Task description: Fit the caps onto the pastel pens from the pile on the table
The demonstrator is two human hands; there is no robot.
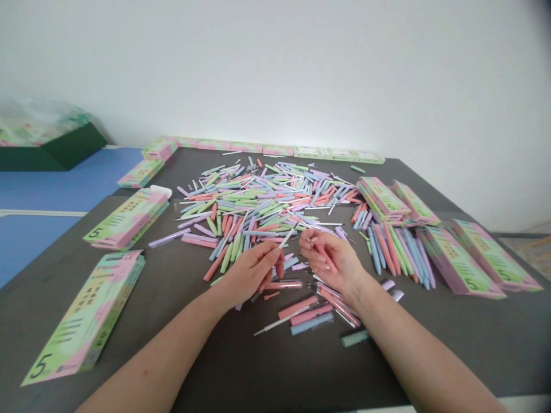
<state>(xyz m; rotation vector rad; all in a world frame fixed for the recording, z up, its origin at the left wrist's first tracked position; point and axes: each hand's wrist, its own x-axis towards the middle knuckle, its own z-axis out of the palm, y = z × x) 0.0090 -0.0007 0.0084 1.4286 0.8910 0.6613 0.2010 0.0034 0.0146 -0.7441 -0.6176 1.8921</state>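
Pinched between the fingertips of my left hand (pixel 253 269) is a thin white pen refill (pixel 287 237), its tip slanting up to the right. My right hand (pixel 331 261) is just beside it, palm turned inward and fingers curled together. Something pinkish shows in that palm, but I cannot make out what it is. Beneath and between both hands lie loose pen parts: a pink barrel (pixel 297 307), a blue barrel (pixel 312 324) and a white refill (pixel 279 323). Beyond them spreads a large heap of pastel pen parts (pixel 253 201).
Printed pen boxes stand at left (pixel 84 321), a second one behind it (pixel 129 218), and several at right (pixel 465 261). More boxes line the far edge (pixel 310 152). A row of pens (pixel 400 249) lies near the right boxes. A dark green bin (pixel 55 146) sits on a blue surface (pixel 38 235).
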